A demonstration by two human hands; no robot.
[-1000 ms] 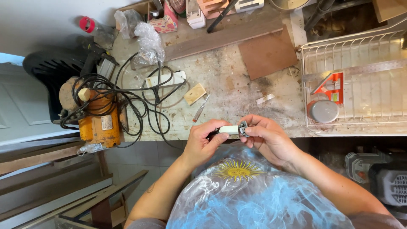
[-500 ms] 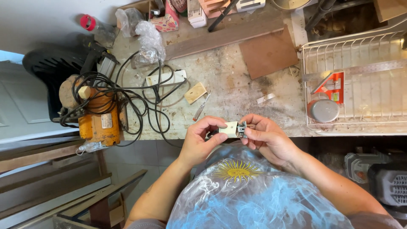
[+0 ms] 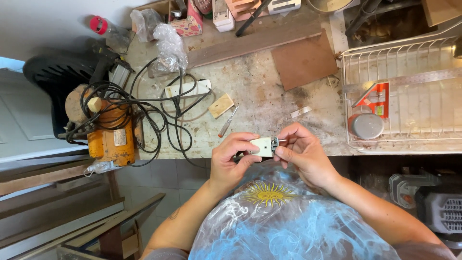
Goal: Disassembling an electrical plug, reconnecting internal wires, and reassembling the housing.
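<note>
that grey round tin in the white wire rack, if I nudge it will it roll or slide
The grey round tin seems to lie flat side down in the white wire rack, so it would probably slide, not roll. The wires may catch it. It looks small, likely light.

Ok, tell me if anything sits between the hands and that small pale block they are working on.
Nothing visible does. The left hand already grips the small pale block, and the right hand pinches the metal fitting at its end, above the workbench edge.
</note>
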